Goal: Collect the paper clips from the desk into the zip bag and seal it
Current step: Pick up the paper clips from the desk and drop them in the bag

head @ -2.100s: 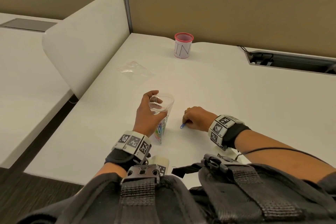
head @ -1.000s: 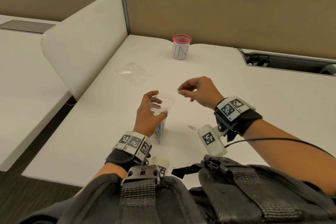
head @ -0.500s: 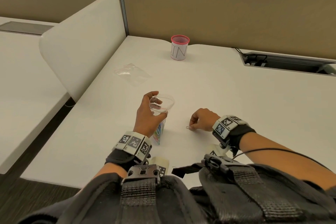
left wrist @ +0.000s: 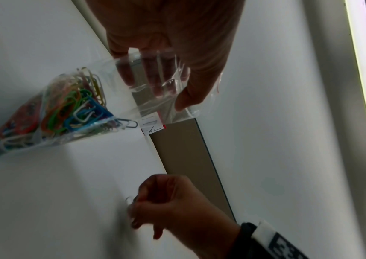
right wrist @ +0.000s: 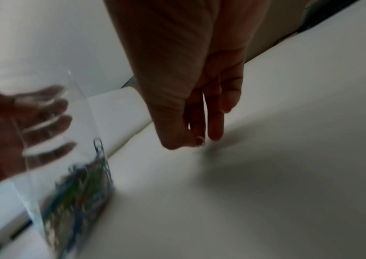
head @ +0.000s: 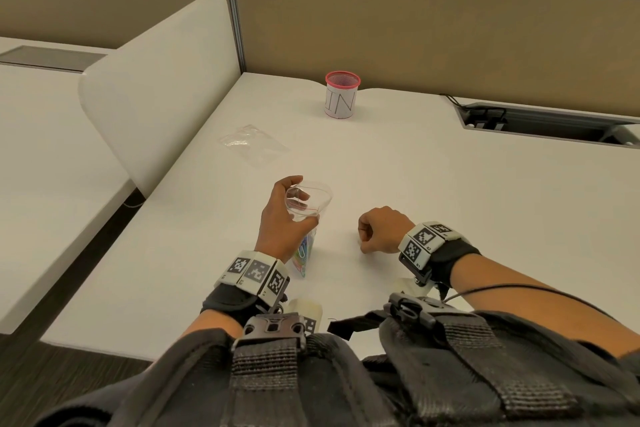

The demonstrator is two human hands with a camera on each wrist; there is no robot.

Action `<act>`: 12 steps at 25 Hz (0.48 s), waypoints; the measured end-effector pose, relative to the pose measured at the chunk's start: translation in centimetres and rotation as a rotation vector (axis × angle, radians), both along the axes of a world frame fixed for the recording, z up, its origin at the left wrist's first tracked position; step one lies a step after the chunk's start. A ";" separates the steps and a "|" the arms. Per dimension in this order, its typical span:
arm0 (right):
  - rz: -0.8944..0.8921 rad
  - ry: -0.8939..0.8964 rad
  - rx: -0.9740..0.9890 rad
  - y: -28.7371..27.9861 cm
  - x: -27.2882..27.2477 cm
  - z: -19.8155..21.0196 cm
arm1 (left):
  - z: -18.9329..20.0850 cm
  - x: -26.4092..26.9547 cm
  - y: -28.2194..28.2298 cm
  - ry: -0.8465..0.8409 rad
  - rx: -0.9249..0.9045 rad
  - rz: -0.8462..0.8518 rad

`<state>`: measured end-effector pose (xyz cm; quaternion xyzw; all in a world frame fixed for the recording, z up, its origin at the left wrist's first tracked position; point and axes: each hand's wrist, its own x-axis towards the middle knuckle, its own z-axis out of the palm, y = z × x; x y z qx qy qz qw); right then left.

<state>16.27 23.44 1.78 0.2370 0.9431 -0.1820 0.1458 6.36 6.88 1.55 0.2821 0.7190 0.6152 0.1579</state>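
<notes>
My left hand [head: 291, 199] holds a clear zip bag [head: 311, 199] upright on the white desk [head: 450, 201], its red-lined mouth spread open. Coloured paper clips [head: 304, 255] fill the bag's lower corner, and the left wrist view shows the clips [left wrist: 66, 108] plainly inside the bag [left wrist: 150, 87]. Just right of the bag, my right hand [head: 362, 243] is down at the desk with its fingers curled. Its thumb and forefinger pinch a small pale paper clip [right wrist: 200, 140], also seen as a thin loop of paper clip [left wrist: 129, 200] at the fingertips.
A second clear bag [head: 252, 146] lies flat at the back left. A pink-rimmed mesh cup [head: 341, 95] stands by the tan partition. A white divider [head: 156, 80] borders the desk's left side, and a cable slot [head: 547, 121] opens at the back right.
My right hand was up at the bag's mouth a second ago, then dropped to the desk onto a loose clip and now pinches it. The left hand and bag stayed put.
</notes>
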 end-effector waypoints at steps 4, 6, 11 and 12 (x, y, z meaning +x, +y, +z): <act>-0.282 0.461 -0.384 0.0 -0.7 3.8 | 0.3 0.2 0.2 0.003 -0.009 -0.014; -0.297 0.667 -0.575 -0.8 -1.3 6.7 | 0.5 0.4 0.4 -0.004 -0.018 -0.020; 0.024 0.569 -0.446 -3.9 -2.3 9.8 | 1.1 0.5 1.0 -0.025 -0.021 -0.049; 0.069 0.544 -0.387 -4.3 -2.4 9.5 | 1.1 0.5 1.1 -0.035 -0.017 -0.057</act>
